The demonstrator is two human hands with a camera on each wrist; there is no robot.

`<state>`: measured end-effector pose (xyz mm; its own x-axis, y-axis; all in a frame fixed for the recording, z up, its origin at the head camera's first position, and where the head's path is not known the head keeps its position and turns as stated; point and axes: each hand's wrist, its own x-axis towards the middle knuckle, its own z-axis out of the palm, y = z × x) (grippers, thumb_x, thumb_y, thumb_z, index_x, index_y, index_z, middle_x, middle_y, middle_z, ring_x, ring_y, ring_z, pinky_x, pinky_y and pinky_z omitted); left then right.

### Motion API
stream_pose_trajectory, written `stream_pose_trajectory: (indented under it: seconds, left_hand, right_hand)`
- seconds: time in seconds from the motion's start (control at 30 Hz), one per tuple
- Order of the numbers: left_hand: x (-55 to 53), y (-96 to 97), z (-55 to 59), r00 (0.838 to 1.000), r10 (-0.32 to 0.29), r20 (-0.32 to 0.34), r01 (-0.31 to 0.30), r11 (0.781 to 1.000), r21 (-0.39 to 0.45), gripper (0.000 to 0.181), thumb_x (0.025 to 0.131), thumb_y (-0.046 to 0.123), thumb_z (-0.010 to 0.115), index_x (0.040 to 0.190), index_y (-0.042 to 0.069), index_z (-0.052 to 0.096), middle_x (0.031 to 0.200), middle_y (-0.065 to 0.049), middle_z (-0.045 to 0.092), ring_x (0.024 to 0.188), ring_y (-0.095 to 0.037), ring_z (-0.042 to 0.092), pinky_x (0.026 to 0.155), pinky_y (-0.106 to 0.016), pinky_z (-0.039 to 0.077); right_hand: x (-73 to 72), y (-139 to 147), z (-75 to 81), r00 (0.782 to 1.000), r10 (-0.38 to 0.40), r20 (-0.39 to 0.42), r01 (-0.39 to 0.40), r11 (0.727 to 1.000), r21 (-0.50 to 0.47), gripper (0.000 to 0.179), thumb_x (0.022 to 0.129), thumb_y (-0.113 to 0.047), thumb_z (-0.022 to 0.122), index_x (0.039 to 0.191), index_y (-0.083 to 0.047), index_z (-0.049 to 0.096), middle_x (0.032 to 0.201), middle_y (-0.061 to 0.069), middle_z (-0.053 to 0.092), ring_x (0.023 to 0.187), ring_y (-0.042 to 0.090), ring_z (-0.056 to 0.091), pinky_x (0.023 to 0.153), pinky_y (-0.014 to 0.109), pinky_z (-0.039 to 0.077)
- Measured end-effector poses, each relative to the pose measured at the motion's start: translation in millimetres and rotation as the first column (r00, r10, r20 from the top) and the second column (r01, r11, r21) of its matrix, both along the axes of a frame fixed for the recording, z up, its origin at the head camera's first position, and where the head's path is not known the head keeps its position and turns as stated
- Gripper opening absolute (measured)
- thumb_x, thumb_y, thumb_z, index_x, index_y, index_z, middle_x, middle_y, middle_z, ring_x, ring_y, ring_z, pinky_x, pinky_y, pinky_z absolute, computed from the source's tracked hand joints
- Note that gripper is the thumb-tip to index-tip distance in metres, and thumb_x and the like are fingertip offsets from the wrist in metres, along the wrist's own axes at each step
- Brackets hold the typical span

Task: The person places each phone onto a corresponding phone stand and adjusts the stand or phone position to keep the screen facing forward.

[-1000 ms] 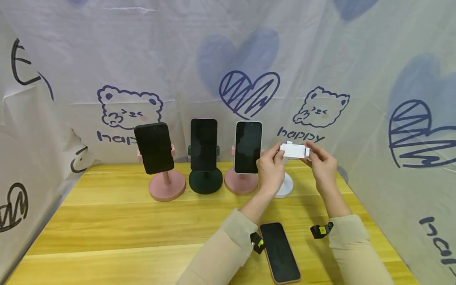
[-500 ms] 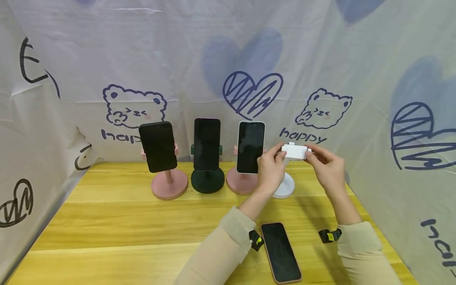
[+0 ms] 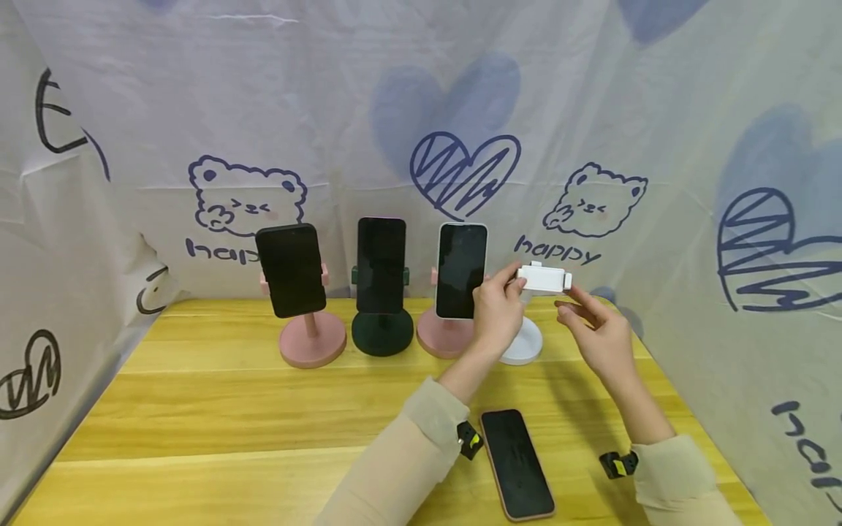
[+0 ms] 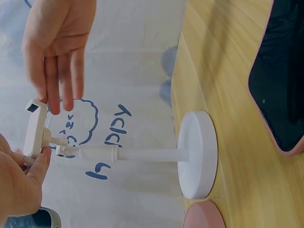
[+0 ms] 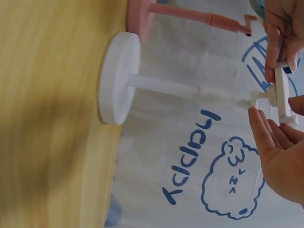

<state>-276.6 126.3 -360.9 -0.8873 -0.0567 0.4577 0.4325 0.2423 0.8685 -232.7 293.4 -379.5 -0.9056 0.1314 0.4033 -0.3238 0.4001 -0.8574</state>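
A white phone stand [image 3: 524, 343] stands upright on the table, with its clamp head [image 3: 542, 278] at the top of the pole. My left hand [image 3: 495, 313] pinches the left end of that head between thumb and fingers. Beside the right end is my right hand [image 3: 601, 342], its fingers fairly straight and a fingertip at the clamp's end; the thumb is apart from it in the head view. From the left wrist view, the pole [image 4: 152, 155] and joint behind the head show. The right wrist view has the round base [image 5: 114, 78] in sight.
Left of the white stand, three phones [image 3: 291, 270] sit upright in two pink stands and a dark green stand [image 3: 383, 334]. A phone with a pink edge [image 3: 517, 464] lies face up near the front, between the forearms. A printed cloth [image 3: 355, 109] hangs behind the table.
Half a second ago my right thumb and fingers gripped the clamp's right end; now the thumb has come off and the hand has dropped slightly. My left hand keeps its hold.
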Motion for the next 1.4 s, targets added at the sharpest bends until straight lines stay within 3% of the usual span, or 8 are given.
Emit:
stream_pose_trajectory:
  seconds: [0.13,0.3,0.47,0.67,0.8,0.97,1.17,1.4]
  left_hand:
    - [0.2,-1.2,0.0,1.000,0.000,0.003,0.000,1.000,0.004,0.030,0.104,0.008,0.063,0.132,0.002,0.071,0.120,-0.013,0.075,0.109,-0.019,0.073,0.119,-0.039,0.040]
    - [-0.2,-2.0,-0.9,1.000,-0.002,-0.006,0.002,1.000,0.002,0.030,0.104,0.007,0.063,0.132,0.002,0.071,0.119,-0.012,0.075,0.110,-0.019,0.072,0.120,-0.040,0.039]
    - [0.4,-3.4,-1.1,1.000,-0.014,0.004,0.014,1.000,0.001,0.030,0.104,0.008,0.062,0.133,0.003,0.071,0.119,-0.012,0.075,0.110,-0.020,0.073,0.122,-0.040,0.036]
    - [0.2,-4.4,-1.8,1.000,-0.025,0.006,0.025,1.000,-0.001,0.031,0.105,0.008,0.061,0.134,0.002,0.070,0.120,-0.013,0.075,0.109,-0.020,0.073,0.123,-0.037,0.033]
    - [-0.6,-3.7,-2.2,0.999,-0.032,0.001,0.032,0.999,0.005,0.031,0.105,0.007,0.061,0.133,0.001,0.069,0.122,-0.013,0.074,0.112,-0.019,0.072,0.124,-0.036,0.033]
    - [-1.0,-2.4,-2.9,1.000,-0.029,0.004,0.029,1.000,0.008,0.030,0.104,0.007,0.062,0.133,0.001,0.070,0.122,-0.012,0.074,0.113,-0.018,0.072,0.123,-0.036,0.033]
    - [0.3,-1.8,-3.2,0.999,-0.035,0.007,0.035,0.999,0.019,0.030,0.105,0.007,0.061,0.133,0.002,0.070,0.123,-0.012,0.074,0.113,-0.017,0.071,0.123,-0.037,0.033]
    - [-0.5,-1.7,-3.8,0.999,-0.041,-0.005,0.041,0.999,0.012,0.031,0.105,0.008,0.060,0.134,0.001,0.069,0.124,-0.013,0.074,0.115,-0.018,0.071,0.124,-0.036,0.032]
  right_hand:
    - [6.6,-2,-10.8,0.998,0.056,-0.010,-0.056,0.998,0.036,0.050,0.103,-0.009,0.066,0.150,-0.001,0.053,0.144,0.022,0.060,0.107,-0.004,0.068,0.087,0.014,0.056]
    - [15.8,-8,-25.6,0.994,0.104,0.025,-0.106,0.978,0.181,0.048,0.102,-0.008,0.067,0.148,-0.001,0.056,0.141,0.018,0.064,0.116,0.023,0.071,0.087,0.011,0.054]
    - [22.3,-17,-40.5,0.962,0.228,0.148,-0.262,0.925,0.275,0.053,0.099,-0.008,0.070,0.148,0.002,0.054,0.144,0.019,0.061,0.123,0.039,0.065,0.095,0.035,0.060]
    - [27.5,-23,-52.2,0.867,0.335,0.368,-0.480,0.759,0.441,0.071,0.091,-0.019,0.082,0.149,0.004,0.050,0.149,0.024,0.054,0.130,0.047,0.056,0.104,0.062,0.050]
    - [29.7,-25,-55.9,0.784,0.369,0.499,-0.607,0.621,0.495,0.086,0.084,-0.029,0.089,0.149,0.007,0.047,0.150,0.027,0.052,0.136,0.047,0.051,0.110,0.063,0.044]
    - [26.5,-22,-73.2,0.705,0.445,0.551,-0.706,0.509,0.492,0.097,0.076,-0.035,0.095,0.149,0.008,0.047,0.146,0.024,0.056,0.135,0.042,0.052,0.112,0.059,0.043]
    - [28.4,-23,-75.8,0.687,0.445,0.574,-0.726,0.457,0.515,0.097,0.069,-0.033,0.099,0.147,0.003,0.052,0.146,0.019,0.053,0.131,0.037,0.054,0.108,0.054,0.048]
    - [32.8,-36,-62.0,0.700,0.386,0.601,-0.710,0.467,0.527,0.083,0.065,-0.023,0.101,0.138,-0.006,0.064,0.129,0.004,0.057,0.108,0.023,0.057,0.096,0.042,0.052]
